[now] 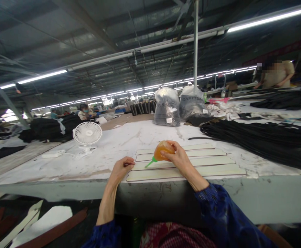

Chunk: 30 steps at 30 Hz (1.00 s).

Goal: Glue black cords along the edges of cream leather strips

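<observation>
My right hand (179,156) is closed around a soft squeeze bottle (163,150) of amber liquid that looks like glue. The bottle is tipped down to the left, and its green nozzle (151,162) points at a pale strip (199,161). Several such long, cream-coloured strips with dark edges lie side by side along the table's front; the nearest strip (181,173) runs close to the edge. My left hand (121,169) has its thumb and fingers pinched together at the left end of the strip under the nozzle. Blue patterned sleeves cover both forearms.
A small white fan (87,133) stands left on the white-covered table (124,134). Two filled plastic bags (167,108) sit at the back. Bundled black straps (256,141) spread over the right side. A person (278,74) is at the far right. Leather-like pieces (54,229) lie below, left.
</observation>
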{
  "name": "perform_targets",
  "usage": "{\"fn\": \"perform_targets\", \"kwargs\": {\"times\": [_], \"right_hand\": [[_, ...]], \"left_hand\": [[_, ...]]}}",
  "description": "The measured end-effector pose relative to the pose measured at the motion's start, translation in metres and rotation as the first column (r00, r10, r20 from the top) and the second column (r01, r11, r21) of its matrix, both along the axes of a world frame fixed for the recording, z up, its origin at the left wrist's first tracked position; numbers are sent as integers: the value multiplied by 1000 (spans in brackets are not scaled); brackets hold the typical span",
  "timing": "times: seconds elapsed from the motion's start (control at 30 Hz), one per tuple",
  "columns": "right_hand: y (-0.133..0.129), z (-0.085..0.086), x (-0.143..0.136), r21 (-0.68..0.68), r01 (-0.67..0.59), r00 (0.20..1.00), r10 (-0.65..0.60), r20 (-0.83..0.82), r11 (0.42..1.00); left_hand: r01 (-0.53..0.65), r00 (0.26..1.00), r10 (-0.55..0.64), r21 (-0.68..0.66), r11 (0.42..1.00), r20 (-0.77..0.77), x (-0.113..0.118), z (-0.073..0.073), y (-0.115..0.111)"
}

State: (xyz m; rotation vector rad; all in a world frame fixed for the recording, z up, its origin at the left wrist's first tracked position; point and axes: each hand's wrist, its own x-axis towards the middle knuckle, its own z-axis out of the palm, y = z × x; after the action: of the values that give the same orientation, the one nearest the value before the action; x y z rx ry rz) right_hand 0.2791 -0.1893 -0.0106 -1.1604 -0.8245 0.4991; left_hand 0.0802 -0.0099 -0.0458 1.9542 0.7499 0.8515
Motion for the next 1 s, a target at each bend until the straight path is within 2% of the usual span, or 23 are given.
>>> {"fn": "perform_targets", "kwargs": {"times": [0.2,0.7,1.0], "right_hand": [[-15,0,14,-3,-1,1000,1,-30,1000],[-43,-7,53,-9,115,993,-115,-21,993],[-75,2,66,-67,160,987,-160,-3,985]], "left_hand": [[-2,1000,2,1,1000,-6,0,0,1],[0,1000,0,8,1000,-18,-1,2,0],[12,1000,-11,22,1000,-22,-2,-1,3]]}}
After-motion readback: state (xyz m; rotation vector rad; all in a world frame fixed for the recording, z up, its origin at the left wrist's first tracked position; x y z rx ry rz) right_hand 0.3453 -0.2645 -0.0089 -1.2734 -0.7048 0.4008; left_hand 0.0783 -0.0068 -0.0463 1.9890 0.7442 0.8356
